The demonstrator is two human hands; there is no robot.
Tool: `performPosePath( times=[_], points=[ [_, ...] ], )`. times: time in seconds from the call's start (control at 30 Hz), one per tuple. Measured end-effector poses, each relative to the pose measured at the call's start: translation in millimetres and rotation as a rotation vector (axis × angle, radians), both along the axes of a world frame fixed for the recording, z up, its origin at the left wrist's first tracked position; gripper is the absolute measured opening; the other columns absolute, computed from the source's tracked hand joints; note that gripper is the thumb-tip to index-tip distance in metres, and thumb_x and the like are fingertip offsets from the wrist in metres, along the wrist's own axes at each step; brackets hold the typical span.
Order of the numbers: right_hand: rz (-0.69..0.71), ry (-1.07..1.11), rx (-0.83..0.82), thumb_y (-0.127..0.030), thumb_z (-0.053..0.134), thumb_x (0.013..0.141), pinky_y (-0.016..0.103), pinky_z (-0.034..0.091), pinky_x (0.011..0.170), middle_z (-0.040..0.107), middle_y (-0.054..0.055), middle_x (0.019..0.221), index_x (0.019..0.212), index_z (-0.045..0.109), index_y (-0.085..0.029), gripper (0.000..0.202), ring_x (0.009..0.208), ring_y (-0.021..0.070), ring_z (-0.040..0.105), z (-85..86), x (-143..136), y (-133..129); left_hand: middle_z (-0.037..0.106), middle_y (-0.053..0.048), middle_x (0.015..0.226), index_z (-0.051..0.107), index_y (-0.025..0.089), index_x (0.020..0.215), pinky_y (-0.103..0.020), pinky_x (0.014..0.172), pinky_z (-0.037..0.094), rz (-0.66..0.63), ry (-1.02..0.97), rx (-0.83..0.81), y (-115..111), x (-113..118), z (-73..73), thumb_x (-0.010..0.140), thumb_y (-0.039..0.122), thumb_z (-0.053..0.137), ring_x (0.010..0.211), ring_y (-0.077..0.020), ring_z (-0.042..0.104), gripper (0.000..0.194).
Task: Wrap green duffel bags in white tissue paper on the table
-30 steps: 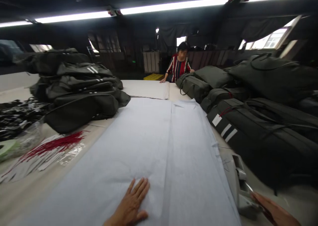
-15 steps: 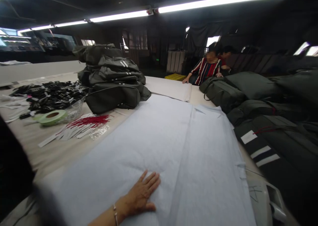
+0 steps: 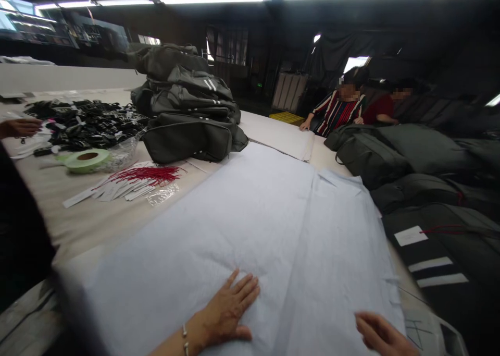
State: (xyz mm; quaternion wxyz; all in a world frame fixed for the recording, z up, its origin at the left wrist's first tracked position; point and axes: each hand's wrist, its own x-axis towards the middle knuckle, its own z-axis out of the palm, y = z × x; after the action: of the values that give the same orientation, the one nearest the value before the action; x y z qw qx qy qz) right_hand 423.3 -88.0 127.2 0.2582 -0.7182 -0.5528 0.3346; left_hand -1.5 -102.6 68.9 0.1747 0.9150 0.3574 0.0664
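Pressing the left hand [image 3: 228, 314] flat, fingers spread, on the pale sheet [image 3: 250, 231]; the right hand [image 3: 380, 334] lies open near its edge—smooth outward evenly, avoiding creases.

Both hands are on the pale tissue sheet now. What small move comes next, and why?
Probably slide the right hand outward toward the near right corner of the tissue sheet. The left hand lies flat and pins the middle, while creases run through the paper near the right edge, so a smoothing stroke seems called for.
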Motion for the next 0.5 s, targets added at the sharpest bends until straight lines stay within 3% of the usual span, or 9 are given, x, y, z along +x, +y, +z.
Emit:
performPosePath(
  times=[0.1,0.2,0.27,0.33,0.5],
  points=[
    [0.197,0.256,-0.082,-0.048,0.067,0.070,0.032,0.050,0.065,0.057,-0.005,0.060,0.105,0.058,-0.023,0.044,0.063,0.0189,0.059,27.2,-77,79,0.026,-0.014,0.157,0.004,0.022,0.154,-0.053,0.120,0.012,-0.010,0.028,0.048,0,-1,-2.6,0.088,0.070,0.045,0.146,-0.0285,0.024,0.092],
    [0.321,0.259,-0.135,-0.045,0.065,0.067,0.028,0.047,0.064,0.058,-0.004,0.063,0.086,0.052,-0.021,0.033,0.062,0.0149,0.057,39.0,-134,165,0.027,-0.012,0.157,0.005,0.018,0.155,-0.050,0.121,0.015,-0.034,0.054,0.127,2,0,-12.2,0.093,0.062,0.044,0.146,-0.0266,0.023,0.084],
    [0.354,0.216,-0.171,-0.041,0.064,0.069,0.026,0.046,0.061,0.062,-0.002,0.066,0.078,0.050,-0.021,0.026,0.061,0.0129,0.057,30.9,-151,207,0.031,-0.008,0.156,0.010,0.018,0.154,-0.046,0.121,0.017,-0.034,0.077,0.228,4,1,-23.5,0.099,0.045,0.043,0.145,-0.0229,0.025,0.070],
    [0.362,0.136,-0.214,-0.035,0.065,0.072,0.025,0.044,0.057,0.063,-0.001,0.065,0.074,0.050,-0.020,0.021,0.058,0.0118,0.056,13.2,-157,233,0.037,-0.004,0.153,0.021,0.020,0.152,-0.042,0.122,0.017,-0.020,0.094,0.362,6,2,-36.8,0.101,0.029,0.042,0.143,-0.0194,0.031,0.057],
    [0.350,-0.187,-0.332,-0.026,0.070,0.077,0.025,0.045,0.054,0.058,-0.005,0.056,0.070,0.053,-0.018,0.020,0.051,0.0112,0.055,-30.5,-160,255,0.042,-0.002,0.151,0.040,0.022,0.143,-0.042,0.123,0.015,0.004,0.107,0.544,7,3,-54.7,0.101,0.027,0.041,0.139,-0.0184,0.038,0.042]
  ],
)
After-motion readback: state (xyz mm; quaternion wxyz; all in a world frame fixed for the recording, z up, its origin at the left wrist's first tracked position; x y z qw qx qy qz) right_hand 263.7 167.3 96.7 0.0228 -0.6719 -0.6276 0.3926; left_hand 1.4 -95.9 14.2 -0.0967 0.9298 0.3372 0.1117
